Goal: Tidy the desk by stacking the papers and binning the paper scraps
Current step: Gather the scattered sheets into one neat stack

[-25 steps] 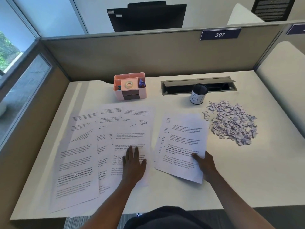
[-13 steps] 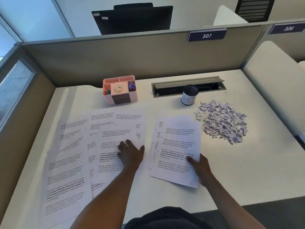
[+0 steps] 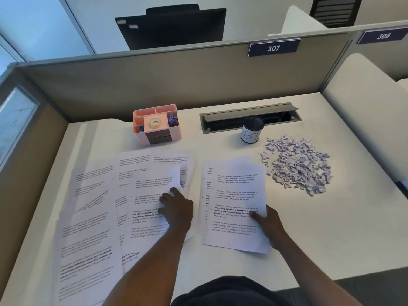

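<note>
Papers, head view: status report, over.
Left hand pinches a loose sheet, edge curled up. Right hand grips the small stack. Scraps unbinned, heaped beside the cup. Nothing between sheet and stack.

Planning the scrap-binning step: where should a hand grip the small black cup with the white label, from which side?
Grip round the labelled side wall of the small black cylindrical cup, probably from its near-left side. It stands upright, so the round body gives the firmest hold; the grey cable hatch sits right behind, and the pile of pale paper scraps lies to its near-right.
</note>
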Demonstrator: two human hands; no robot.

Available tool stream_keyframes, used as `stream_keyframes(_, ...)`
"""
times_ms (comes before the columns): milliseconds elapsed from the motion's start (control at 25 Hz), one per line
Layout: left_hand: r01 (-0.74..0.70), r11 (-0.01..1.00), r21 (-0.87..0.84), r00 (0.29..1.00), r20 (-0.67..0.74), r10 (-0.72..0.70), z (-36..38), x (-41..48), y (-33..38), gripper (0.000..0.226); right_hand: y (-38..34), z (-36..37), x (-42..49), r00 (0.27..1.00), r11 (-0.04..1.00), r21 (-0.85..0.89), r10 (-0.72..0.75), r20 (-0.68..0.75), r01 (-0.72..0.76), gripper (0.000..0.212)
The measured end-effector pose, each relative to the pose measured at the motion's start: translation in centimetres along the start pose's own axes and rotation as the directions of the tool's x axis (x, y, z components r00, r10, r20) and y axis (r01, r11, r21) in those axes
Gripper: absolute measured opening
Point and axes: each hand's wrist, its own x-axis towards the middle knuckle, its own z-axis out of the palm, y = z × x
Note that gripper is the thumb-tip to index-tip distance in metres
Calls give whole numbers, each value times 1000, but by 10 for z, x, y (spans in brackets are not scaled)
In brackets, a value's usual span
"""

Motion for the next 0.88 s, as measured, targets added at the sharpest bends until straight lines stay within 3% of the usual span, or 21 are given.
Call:
stream_keyframes(120, -58, 998, -35, 998, 11, 58, -11, 3, -2, 33, -1, 2, 3, 1000, 1000, -9, -13, 22, 13, 24)
stream_keyframes(240, -108, 993, -55, 994, -35, 106, -25, 7, -4, 25, -4, 5, 7, 999, 999, -30, -13, 43, 15, 24)
stream_keyframes(440, -222, 958, -182, 975, -54, 216, -62, -7, 12, 22, -11, 16, 14, 996, 997, -69, -40, 76, 45, 25)
stream_keyframes(560, -313, 926, -212, 943, 47, 329, -71, -38, 34, 21, -19, 28, 17, 993, 997, -57, -41, 109, 48, 25)
stream_keyframes(680, -310, 914, -262, 918, 166, 359, -63, -66, 59, 22, -23, 41, 19, 988, 996, -78, -42, 152, 54, 28)
stream_keyframes(880, -418, 869, -266, 845, 237, 479, -33, -90, 74, 40, -33, 50, 16, 977, 997, -65, -20, 211, 34, 34)
